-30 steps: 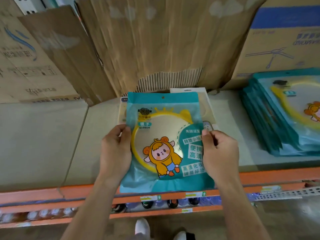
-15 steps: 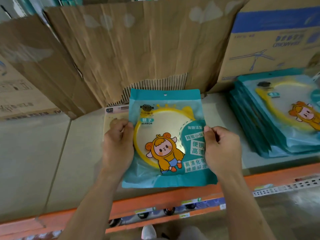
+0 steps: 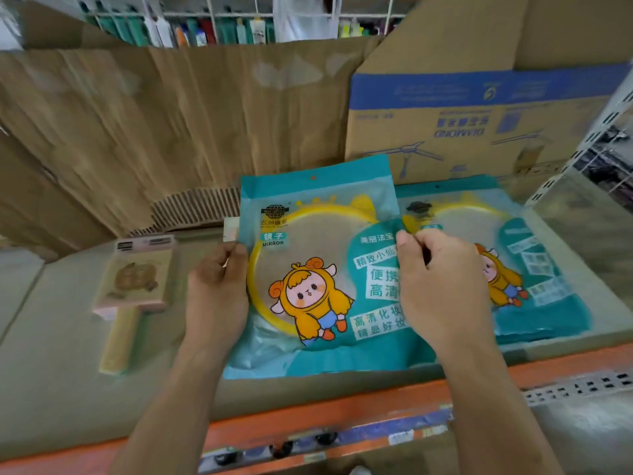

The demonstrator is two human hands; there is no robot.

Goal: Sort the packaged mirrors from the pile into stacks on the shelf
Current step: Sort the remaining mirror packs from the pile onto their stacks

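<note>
A: What is different from half a second ago?

B: The packet point(image 3: 308, 269) has gone to the right along the shelf point(image 3: 68, 337). Before, it was well apart from the stack point(image 3: 548, 269) of the same packets. Now its right edge lies over the left edge of that stack. A small beige pack point(image 3: 137, 279), which was partly under it, is now in the open, to the left of the left hand point(image 3: 215, 296) and apart from it.

A: So which way does the stack lie from the hands?

B: To the right, in front of the cardboard box point(image 3: 479, 114). The right hand point(image 3: 442, 286) is the nearer one. It is already above the left part of the stack and hides some of it. The left hand is on the far side of the packet.

A: And the long side of the packet?

B: It runs away from the person, with the hanging hole toward the back and the picture upward. The top packet of the stack lies nearly the same way, only turned a little. I judge that a short carry to the right, with almost no turning, would bring one over the other.

A: How do the hands hold it?

B: Both forearms come up from below, with the backs of the hands toward the camera. The left hand grips the left edge, its fingers point(image 3: 226, 265) curled round it. The right hand pinches the right edge, the thumb point(image 3: 401, 238) on the printed front and the other fingers curled behind, where I cannot see them. Whether the bottom of the packet rests on the shelf or is just above it, I cannot tell.
</note>
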